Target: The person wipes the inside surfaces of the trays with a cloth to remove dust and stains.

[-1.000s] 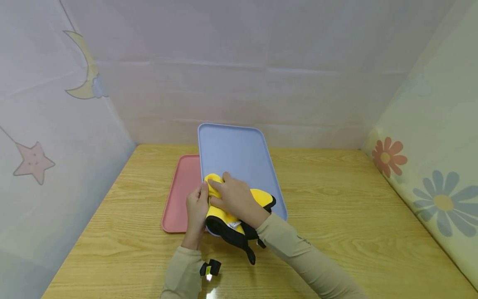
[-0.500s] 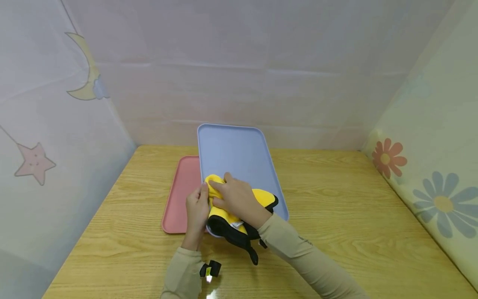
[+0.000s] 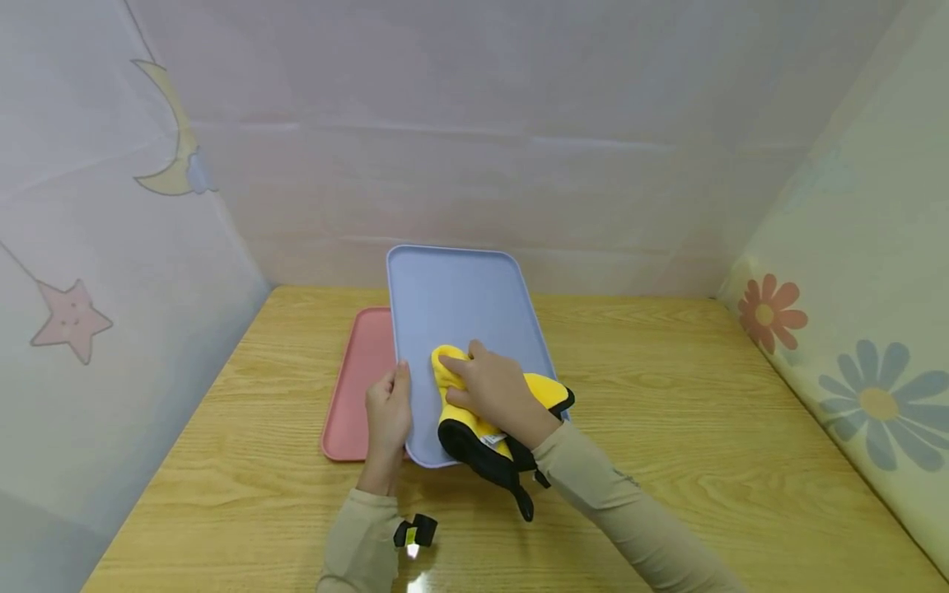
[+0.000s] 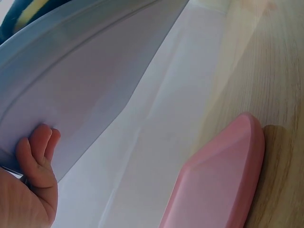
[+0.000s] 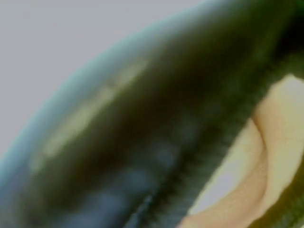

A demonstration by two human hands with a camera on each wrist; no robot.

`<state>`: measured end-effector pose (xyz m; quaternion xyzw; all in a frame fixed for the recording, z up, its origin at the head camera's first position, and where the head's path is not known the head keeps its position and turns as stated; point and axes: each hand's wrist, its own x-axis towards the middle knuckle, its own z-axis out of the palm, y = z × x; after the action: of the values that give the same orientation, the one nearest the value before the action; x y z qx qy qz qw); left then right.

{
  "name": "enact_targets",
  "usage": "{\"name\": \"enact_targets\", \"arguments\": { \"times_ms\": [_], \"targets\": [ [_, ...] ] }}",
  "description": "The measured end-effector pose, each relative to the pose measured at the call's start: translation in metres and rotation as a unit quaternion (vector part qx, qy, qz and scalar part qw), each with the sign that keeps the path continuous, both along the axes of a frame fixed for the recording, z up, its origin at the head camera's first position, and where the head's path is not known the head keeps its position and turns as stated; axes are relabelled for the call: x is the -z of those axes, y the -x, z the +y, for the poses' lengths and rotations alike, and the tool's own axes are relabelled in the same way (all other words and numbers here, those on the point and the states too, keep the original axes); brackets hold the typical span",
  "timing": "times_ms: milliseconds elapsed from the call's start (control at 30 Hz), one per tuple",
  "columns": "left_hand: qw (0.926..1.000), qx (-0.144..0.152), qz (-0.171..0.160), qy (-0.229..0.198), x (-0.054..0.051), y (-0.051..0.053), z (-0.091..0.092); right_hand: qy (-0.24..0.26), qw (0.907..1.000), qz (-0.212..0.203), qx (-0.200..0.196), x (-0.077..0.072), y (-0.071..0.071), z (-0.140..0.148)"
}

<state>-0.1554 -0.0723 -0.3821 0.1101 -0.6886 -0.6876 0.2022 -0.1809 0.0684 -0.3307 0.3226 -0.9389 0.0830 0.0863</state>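
Note:
My left hand (image 3: 389, 412) grips the left rim of a blue tray (image 3: 460, 296), thumb on top; in the left wrist view its fingers (image 4: 40, 142) lie against the tray's underside. The tray is raised and tilted above the table. My right hand (image 3: 500, 391) holds a bunched yellow cloth with black edging (image 3: 452, 416) on the tray's near part. One black corner of the cloth hangs below the tray's near edge. The right wrist view is blurred, mostly filled by the dark cloth edge (image 5: 142, 133) with a bit of the hand beside it.
A pink tray (image 3: 359, 387) lies on the wooden table (image 3: 667, 412), partly under the blue one. A black strap device (image 3: 417, 531) is at the left wrist. Printed fabric walls (image 3: 474, 165) stand behind the table and at both sides.
My right hand and the cloth have moved right, from the blue tray's left rim toward its middle. The tray has shifted slightly left. My left hand keeps its grip.

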Motion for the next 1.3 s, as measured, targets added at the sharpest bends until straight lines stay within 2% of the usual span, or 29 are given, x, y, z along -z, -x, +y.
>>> {"name": "enact_targets", "arguments": {
  "times_ms": [233, 367, 700, 900, 1300],
  "targets": [
    [0.9999, -0.011, -0.003, 0.005, -0.002, 0.000, -0.001, -0.003, 0.9994, -0.024, 0.026, 0.001, 0.004, 0.013],
    [0.9998, -0.017, 0.006, 0.004, -0.002, 0.000, -0.002, -0.003, 0.9985, -0.034, 0.042, 0.003, 0.007, 0.021],
    [0.9995, -0.028, 0.008, 0.009, -0.001, 0.001, -0.002, -0.011, 0.9935, -0.067, 0.091, 0.006, 0.017, 0.037],
    [0.9995, -0.020, 0.020, 0.011, -0.002, 0.001, -0.002, -0.030, 0.9890, -0.077, 0.122, 0.008, 0.023, 0.044],
    [0.9992, -0.010, 0.031, 0.022, -0.003, 0.001, -0.004, -0.030, 0.9824, -0.089, 0.161, 0.015, 0.034, 0.058]
  ]
}}
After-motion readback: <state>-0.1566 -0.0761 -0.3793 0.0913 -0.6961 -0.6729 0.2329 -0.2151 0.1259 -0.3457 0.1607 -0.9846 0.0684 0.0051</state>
